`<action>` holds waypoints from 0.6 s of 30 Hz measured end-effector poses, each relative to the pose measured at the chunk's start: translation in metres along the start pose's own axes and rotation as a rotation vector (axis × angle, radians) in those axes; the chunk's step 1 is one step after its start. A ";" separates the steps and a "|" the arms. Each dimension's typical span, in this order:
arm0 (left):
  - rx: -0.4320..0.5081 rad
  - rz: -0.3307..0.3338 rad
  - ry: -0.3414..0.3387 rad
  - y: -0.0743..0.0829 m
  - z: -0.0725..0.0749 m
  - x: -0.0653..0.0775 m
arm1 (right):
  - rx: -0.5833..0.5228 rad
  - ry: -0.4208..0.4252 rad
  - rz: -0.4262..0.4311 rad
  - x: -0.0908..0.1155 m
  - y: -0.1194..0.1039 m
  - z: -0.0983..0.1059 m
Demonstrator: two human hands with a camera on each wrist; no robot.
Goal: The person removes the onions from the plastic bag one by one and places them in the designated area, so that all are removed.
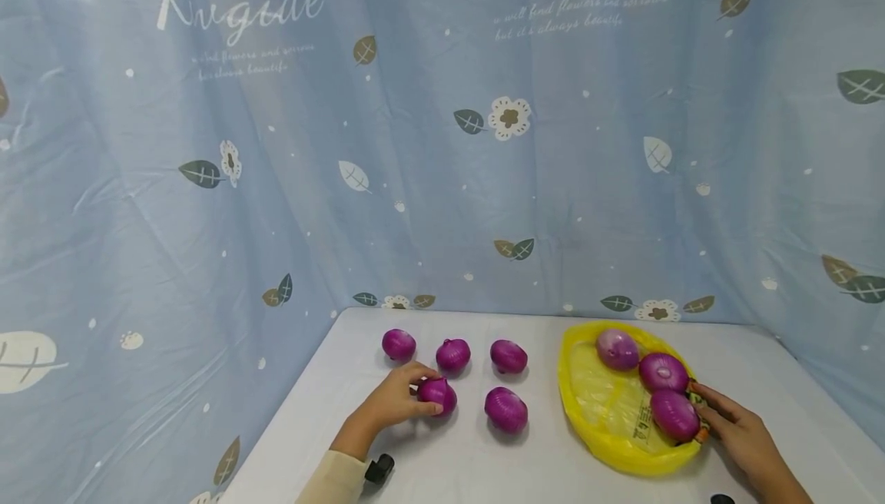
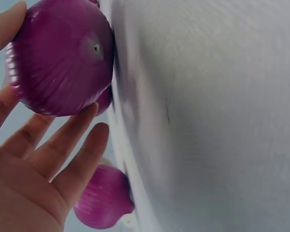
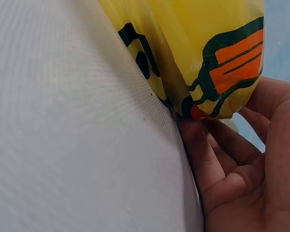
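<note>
Desk (image 1: 456, 465) surface is white. Its left edge slants up beyond my left sleeve (image 1: 335, 481); its far edge runs along the blue curtain (image 1: 415, 212); its right edge slants down beyond my right hand (image 1: 743, 435). Plain white surface separates the left edge from the onions, and the onions from the bag.

Five glossy purple onions with fine lengthwise lines rest on the desk in two rows. From left: far-left onion (image 1: 399, 344), back row; held onion (image 1: 439, 395), front row; middle onion (image 1: 453, 354), back row; near onion (image 1: 506, 409), front row; back onion (image 1: 508, 356), directly behind it. My left hand (image 1: 397, 400) holds the held onion with thumb and fingers curled around it. The held onion carries a short pointed tip.

At right, a yellow bag (image 1: 615, 454) lies with its mouth spread upward and its rim rolled out. Contents, from left: pale onion (image 1: 618, 349), then two darker onions (image 1: 664, 373) touching each other along the right side. My right hand pinches the bag's printed right side; the bag partly hides its fingertips in the right wrist view.
</note>
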State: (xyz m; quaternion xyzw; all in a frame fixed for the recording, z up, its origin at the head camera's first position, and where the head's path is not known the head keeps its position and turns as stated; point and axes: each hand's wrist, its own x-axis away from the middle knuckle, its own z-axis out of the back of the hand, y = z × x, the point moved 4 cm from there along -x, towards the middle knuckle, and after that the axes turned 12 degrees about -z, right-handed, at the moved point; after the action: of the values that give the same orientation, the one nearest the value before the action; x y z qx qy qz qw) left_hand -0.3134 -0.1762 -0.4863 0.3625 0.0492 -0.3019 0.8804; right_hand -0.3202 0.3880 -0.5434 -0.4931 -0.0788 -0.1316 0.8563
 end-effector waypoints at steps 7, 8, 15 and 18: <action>-0.001 0.043 -0.076 -0.003 -0.004 0.004 | 0.017 0.003 0.012 0.003 -0.003 0.000; 0.008 0.045 -0.081 -0.003 -0.005 0.004 | 0.020 0.006 0.018 0.003 -0.003 0.000; 0.027 0.027 -0.096 -0.001 -0.008 0.002 | 0.028 0.008 0.030 0.002 -0.001 0.001; 0.027 0.029 -0.098 -0.001 -0.009 0.001 | 0.024 0.016 0.026 0.000 0.000 0.001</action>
State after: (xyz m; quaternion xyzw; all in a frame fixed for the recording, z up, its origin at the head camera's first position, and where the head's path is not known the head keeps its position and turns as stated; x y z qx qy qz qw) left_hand -0.3125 -0.1714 -0.4939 0.3600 -0.0033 -0.3074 0.8809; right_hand -0.3204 0.3889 -0.5427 -0.4825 -0.0673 -0.1236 0.8645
